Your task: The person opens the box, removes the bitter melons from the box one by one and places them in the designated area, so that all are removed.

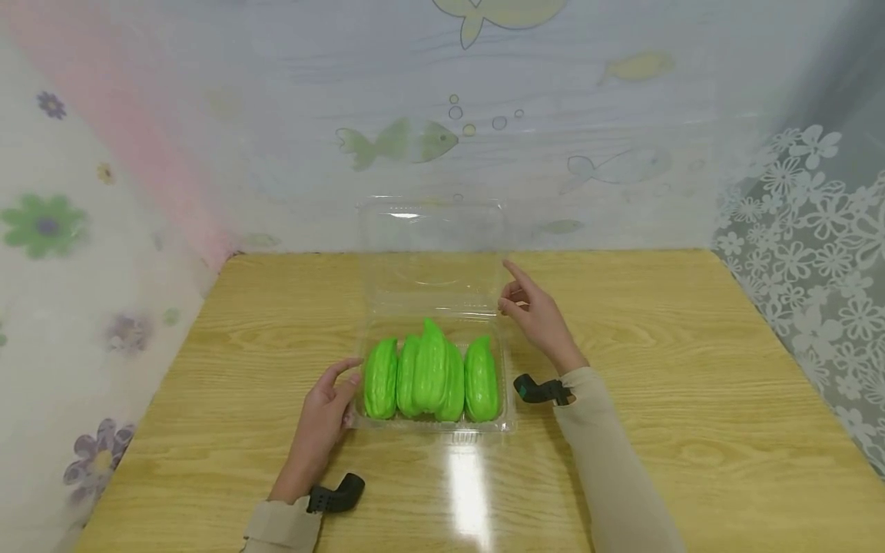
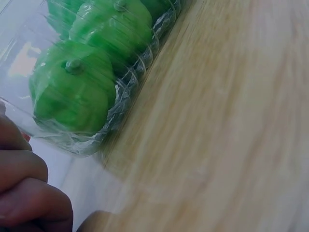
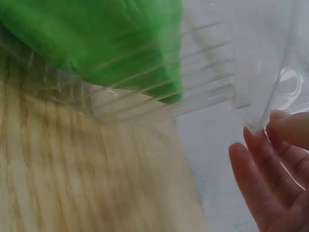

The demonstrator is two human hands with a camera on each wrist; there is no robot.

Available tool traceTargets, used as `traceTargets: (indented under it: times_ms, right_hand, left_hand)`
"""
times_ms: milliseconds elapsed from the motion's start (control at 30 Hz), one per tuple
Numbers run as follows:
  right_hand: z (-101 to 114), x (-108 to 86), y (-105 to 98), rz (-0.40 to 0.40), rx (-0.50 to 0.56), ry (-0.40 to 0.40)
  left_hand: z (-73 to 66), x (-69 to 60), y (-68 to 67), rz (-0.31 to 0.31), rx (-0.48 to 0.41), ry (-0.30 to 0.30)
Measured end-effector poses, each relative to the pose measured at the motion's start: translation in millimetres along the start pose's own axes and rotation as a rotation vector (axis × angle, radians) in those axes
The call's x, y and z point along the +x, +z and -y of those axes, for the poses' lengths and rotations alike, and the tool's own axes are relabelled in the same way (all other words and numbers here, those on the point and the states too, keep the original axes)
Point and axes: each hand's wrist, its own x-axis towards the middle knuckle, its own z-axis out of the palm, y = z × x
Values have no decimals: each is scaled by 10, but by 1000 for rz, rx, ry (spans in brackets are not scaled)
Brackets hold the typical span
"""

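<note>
A clear plastic box (image 1: pixel 508 422) stands on the table with its lid (image 1: pixel 435 265) raised at the back. Several bright green ridged fruit-like pieces (image 1: pixel 430 372) lie in it, one on top of the others. At the box's left side, the left hand (image 1: pixel 321 418) grips the rim; in the left wrist view its curled fingers (image 2: pixel 29 193) are beside the box's corner. The right hand (image 1: pixel 542 319) is at the lid's lower right edge, index finger extended. Its thumb and fingers (image 3: pixel 270 179) pinch the clear plastic edge in the right wrist view.
The wooden table (image 1: pixel 664 384) meets a wall (image 1: pixel 290 153) painted with fish behind the box. Flowered panels flank it left and right. A black wrist-worn device (image 1: pixel 339 494) is on the left arm, and another (image 1: pixel 539 389) on the right.
</note>
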Motion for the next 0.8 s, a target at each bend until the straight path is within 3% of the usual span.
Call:
traceTargets:
  times_ms: [233, 400, 800]
  right_hand:
    - [46, 8, 32, -14, 114, 40]
    - [184, -27, 34, -30, 111, 51]
    - [48, 74, 109, -11, 118, 118]
  left_hand:
    - [10, 45, -26, 20, 17, 4]
    - [22, 91, -30, 24, 55, 24]
    - [63, 204, -53, 24, 74, 53]
